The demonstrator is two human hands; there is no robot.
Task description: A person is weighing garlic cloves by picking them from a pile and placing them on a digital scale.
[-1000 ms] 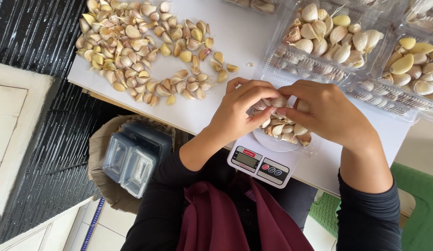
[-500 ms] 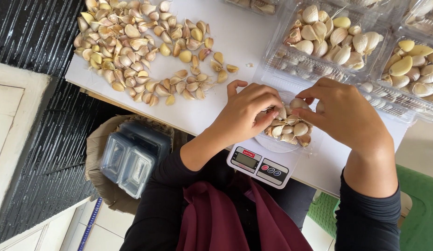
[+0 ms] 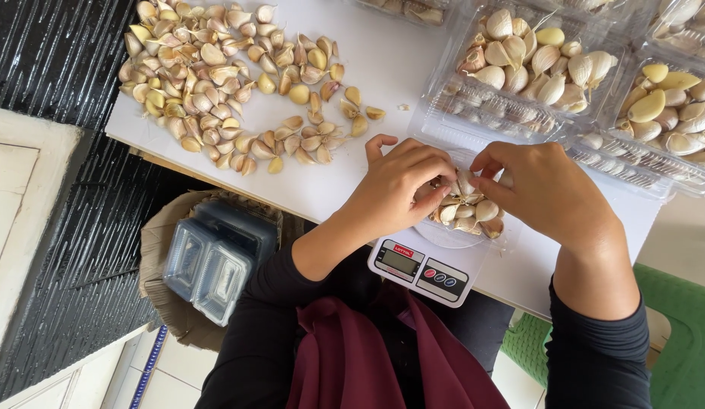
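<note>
Pale garlic cloves (image 3: pixel 467 210) fill a clear tray on a white kitchen scale (image 3: pixel 421 270) at the table's near edge. The left hand (image 3: pixel 402 185) and right hand (image 3: pixel 545 189) meet above, fingertips pinched on the topmost cloves. A loose clove pile (image 3: pixel 216 83) lies well apart.

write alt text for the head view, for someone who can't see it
Seen from above, a person's left hand and right hand meet over a clear tray of garlic cloves on a white scale. Loose cloves lie spread on the white table, with filled trays behind.
</note>
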